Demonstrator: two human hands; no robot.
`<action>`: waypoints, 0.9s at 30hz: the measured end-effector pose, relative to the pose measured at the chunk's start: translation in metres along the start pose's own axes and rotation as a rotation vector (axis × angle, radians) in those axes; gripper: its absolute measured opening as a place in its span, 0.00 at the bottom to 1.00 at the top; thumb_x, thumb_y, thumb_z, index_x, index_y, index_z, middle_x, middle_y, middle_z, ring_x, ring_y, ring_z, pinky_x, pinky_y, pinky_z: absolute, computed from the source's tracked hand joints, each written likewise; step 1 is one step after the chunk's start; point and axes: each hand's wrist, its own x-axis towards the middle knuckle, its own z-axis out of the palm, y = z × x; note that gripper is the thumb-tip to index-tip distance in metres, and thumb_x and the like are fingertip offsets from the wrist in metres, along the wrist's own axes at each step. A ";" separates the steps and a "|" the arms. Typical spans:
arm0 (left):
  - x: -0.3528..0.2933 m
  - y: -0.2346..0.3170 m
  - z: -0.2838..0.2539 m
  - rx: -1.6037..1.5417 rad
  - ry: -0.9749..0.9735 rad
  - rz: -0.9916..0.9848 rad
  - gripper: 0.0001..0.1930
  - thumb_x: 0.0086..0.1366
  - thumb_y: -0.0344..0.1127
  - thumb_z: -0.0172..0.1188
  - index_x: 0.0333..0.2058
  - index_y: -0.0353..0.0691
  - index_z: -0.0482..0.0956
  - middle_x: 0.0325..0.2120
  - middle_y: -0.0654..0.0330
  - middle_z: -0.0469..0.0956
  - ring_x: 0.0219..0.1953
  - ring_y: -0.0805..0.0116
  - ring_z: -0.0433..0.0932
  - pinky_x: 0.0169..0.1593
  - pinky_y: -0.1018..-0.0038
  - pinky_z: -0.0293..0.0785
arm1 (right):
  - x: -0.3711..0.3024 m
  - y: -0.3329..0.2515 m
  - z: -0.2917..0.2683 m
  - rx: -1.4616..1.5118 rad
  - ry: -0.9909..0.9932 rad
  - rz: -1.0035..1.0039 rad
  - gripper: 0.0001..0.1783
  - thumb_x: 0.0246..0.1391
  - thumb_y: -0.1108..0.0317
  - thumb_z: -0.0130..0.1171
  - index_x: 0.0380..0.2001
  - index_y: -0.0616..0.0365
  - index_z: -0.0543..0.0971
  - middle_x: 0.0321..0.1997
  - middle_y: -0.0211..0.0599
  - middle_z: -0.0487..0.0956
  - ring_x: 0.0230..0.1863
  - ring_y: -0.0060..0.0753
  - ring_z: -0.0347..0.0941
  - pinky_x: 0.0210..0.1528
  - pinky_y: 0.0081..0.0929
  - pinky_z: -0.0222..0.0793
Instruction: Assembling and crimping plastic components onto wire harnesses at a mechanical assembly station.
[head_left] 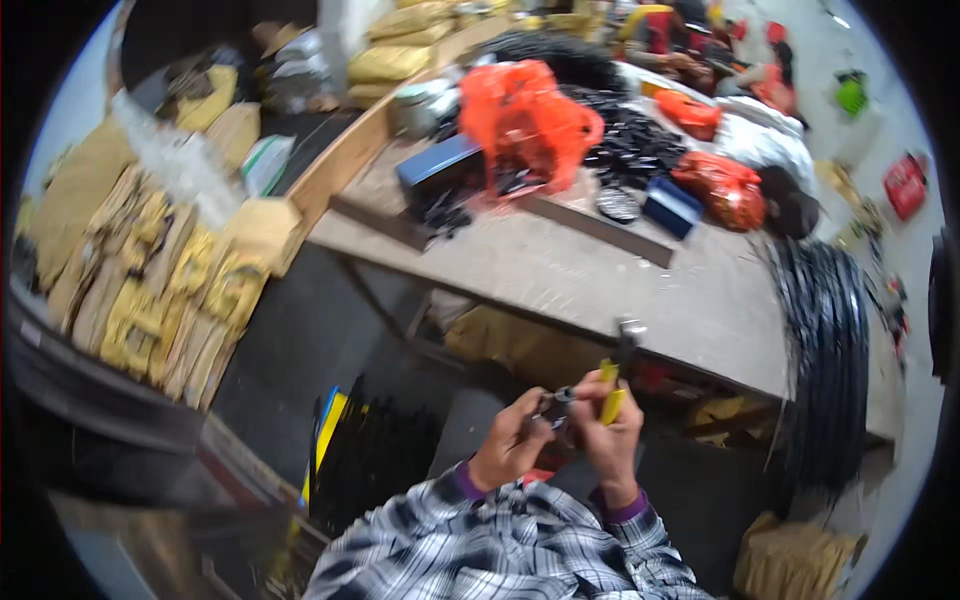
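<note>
Just in front of my torso, over the near edge of the table (690, 315), I hold both hands close together. My left hand (512, 440) is closed around a small dark, shiny piece (553, 406) whose exact kind is blurred. In my right hand (612, 445) is a yellow-handled tool (612, 404). Its metal head (629, 335) points up and away from me, toward the tabletop; blur hides its exact kind. The dark piece lies between my two hands, beside the tool's handle.
On the table are an orange plastic bag (520, 120), a blue box (435, 165), a smaller blue box (672, 207) and loose black strips (630, 140). Long black strips (825, 350) hang over the right end. Cardboard bundles (160, 290) stand left. People (690, 60) sit at the back.
</note>
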 end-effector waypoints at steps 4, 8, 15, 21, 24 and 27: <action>0.006 0.006 0.012 -0.008 -0.082 0.055 0.13 0.66 0.40 0.45 0.40 0.36 0.65 0.28 0.67 0.64 0.29 0.82 0.63 0.34 0.85 0.63 | -0.006 0.020 -0.017 -0.077 0.066 -0.257 0.05 0.44 0.82 0.57 0.27 0.64 0.72 0.32 0.32 0.67 0.27 0.17 0.65 0.28 0.14 0.64; 0.000 0.006 0.005 0.027 -0.150 0.082 0.14 0.66 0.42 0.44 0.38 0.35 0.65 0.27 0.66 0.63 0.28 0.80 0.62 0.32 0.84 0.61 | -0.015 0.017 -0.006 0.033 0.036 -0.299 0.05 0.44 0.82 0.57 0.24 0.63 0.72 0.33 0.33 0.67 0.28 0.18 0.66 0.28 0.13 0.62; -0.007 0.014 0.002 0.004 -0.153 0.166 0.14 0.67 0.43 0.42 0.35 0.35 0.65 0.25 0.65 0.60 0.26 0.79 0.57 0.30 0.81 0.58 | -0.014 0.029 -0.004 0.097 -0.116 -0.416 0.02 0.40 0.81 0.59 0.20 0.66 0.75 0.33 0.36 0.68 0.20 0.18 0.66 0.20 0.10 0.59; -0.008 0.015 -0.005 -0.068 -0.182 0.124 0.17 0.66 0.47 0.43 0.34 0.35 0.65 0.25 0.65 0.59 0.27 0.78 0.58 0.31 0.80 0.59 | -0.015 0.020 0.005 0.228 -0.130 -0.279 0.04 0.41 0.80 0.60 0.20 0.67 0.74 0.33 0.36 0.68 0.19 0.17 0.66 0.17 0.10 0.59; -0.007 0.021 -0.007 -0.042 -0.179 0.136 0.19 0.66 0.49 0.43 0.34 0.35 0.65 0.25 0.65 0.59 0.27 0.77 0.59 0.32 0.80 0.59 | -0.015 0.020 0.007 0.206 -0.130 -0.282 0.03 0.40 0.80 0.60 0.20 0.65 0.75 0.34 0.36 0.68 0.24 0.18 0.66 0.22 0.12 0.61; -0.007 0.017 -0.009 -0.030 -0.169 0.153 0.19 0.66 0.49 0.43 0.33 0.35 0.65 0.25 0.65 0.59 0.27 0.77 0.59 0.31 0.80 0.59 | -0.015 0.026 0.007 0.166 -0.127 -0.308 0.04 0.38 0.80 0.61 0.21 0.63 0.76 0.34 0.35 0.69 0.29 0.21 0.66 0.28 0.15 0.63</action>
